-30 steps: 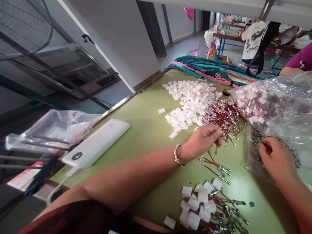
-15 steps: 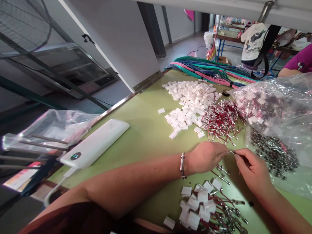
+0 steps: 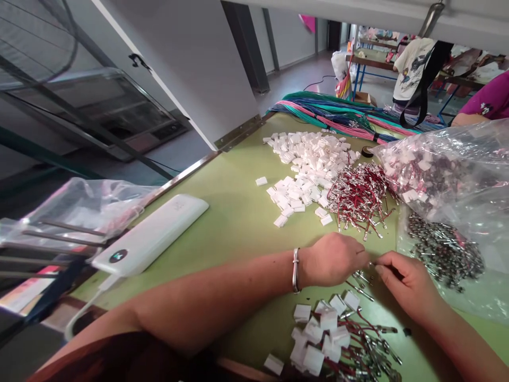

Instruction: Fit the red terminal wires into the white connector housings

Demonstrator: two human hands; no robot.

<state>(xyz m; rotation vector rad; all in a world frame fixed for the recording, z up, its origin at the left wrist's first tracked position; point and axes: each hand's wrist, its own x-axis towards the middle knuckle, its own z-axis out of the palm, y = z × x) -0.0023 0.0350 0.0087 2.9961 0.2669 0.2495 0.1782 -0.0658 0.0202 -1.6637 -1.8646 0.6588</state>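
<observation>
My left hand (image 3: 336, 258), with a bracelet at the wrist, is closed; its fingers hide most of what they pinch. Facing it, my right hand (image 3: 409, 281) has thumb and forefinger pinched on a small metal terminal (image 3: 371, 264) between the two hands. Just below lie a few loose metal-ended pieces (image 3: 361, 289). Nearer me is a heap of white plastic housings (image 3: 314, 330) with red wires and metal ends (image 3: 376, 345). Beyond my hands sits a pile of short red wires with metal terminals (image 3: 358, 196), beside a larger pile of white housings (image 3: 314, 154).
A clear plastic bag (image 3: 473, 159) and a heap of dark metal parts (image 3: 445, 254) lie on the right. A white power bank (image 3: 155, 233) with a cable rests at the left edge. Wire bundles (image 3: 318, 109) cross the back; other people are beyond.
Both hands have come slightly down and stay close together, my right hand shifting a little left. The metal piece between them shows less now. The piles are unchanged.
</observation>
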